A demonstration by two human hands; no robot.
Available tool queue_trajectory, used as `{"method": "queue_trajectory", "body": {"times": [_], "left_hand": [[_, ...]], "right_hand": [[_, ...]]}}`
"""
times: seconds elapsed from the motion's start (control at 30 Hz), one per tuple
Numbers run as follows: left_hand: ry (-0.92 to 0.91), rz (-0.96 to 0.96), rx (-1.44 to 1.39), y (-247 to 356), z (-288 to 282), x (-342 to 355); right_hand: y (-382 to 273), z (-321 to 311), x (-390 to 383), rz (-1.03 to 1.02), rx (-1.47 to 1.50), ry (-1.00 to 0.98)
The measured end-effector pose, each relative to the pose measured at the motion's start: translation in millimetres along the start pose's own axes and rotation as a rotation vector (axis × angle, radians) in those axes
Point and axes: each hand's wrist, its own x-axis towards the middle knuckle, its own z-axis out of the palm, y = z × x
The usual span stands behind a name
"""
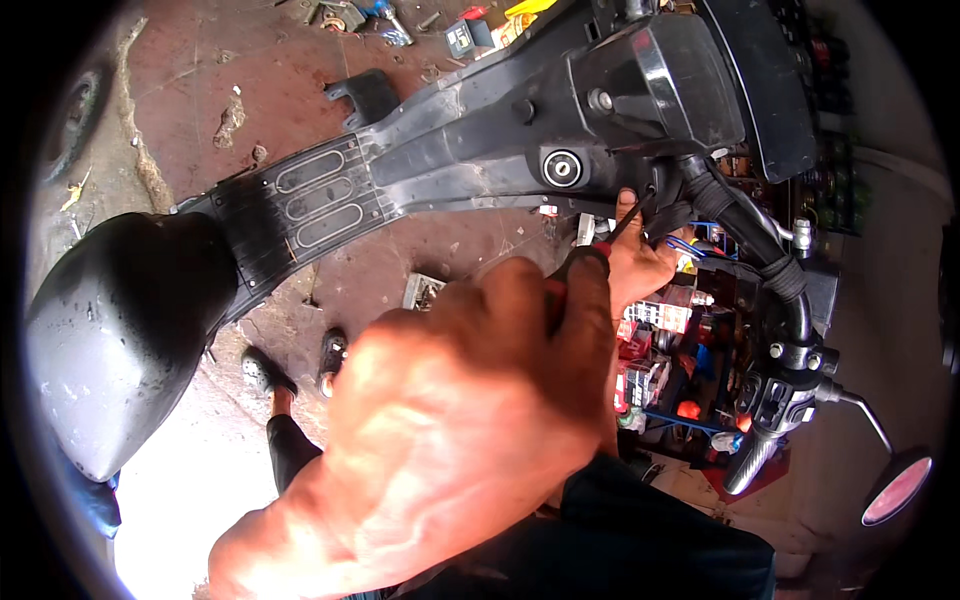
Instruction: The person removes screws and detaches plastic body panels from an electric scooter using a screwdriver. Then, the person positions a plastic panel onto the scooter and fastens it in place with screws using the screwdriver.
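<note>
My left hand [450, 400], large in the foreground, is closed around the handle of a screwdriver [582, 268] with a red and black grip. Its dark shaft points up and right to a spot on the black plastic body panel [480, 165] of a scooter, close to the steering column. My right hand [640, 268] is at the panel's lower edge, thumb lying on the plastic beside the shaft. The right fingers are mostly hidden behind the edge. A round key lock [563, 168] sits on the panel to the left of the thumb. Blue wires [685, 245] show beside the right hand.
The black seat [130, 330] is at left, the handlebar [790, 290] and a round mirror [897, 487] at right. Boxes and bottles [660, 318] fill a shelf below the panel. Tools [390, 25] lie on the reddish floor. Another person's foot [268, 370] is near the seat.
</note>
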Motion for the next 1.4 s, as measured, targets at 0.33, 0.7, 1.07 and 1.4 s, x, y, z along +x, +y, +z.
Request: {"method": "queue_trajectory", "body": {"times": [0.33,0.7,1.07,1.4], "left_hand": [[0.004,-0.153,-0.268,15.3,-16.7,21.2],[0.821,-0.394,-0.825,25.5,71.3,7.8],[0.723,-0.192,-0.783,21.4,65.5,-5.8],[0.54,-0.156,-0.758,9.8,44.6,-7.5]], "right_hand": [[-12.1,2.1,2.1,0.149,0.041,-0.032],[10.7,-2.2,-16.5,0.084,-0.252,0.082],[62.1,30.7,-36.3,0.368,-0.035,-0.054],[59.3,37.4,-41.6,0.158,-0.103,-0.045]]}}
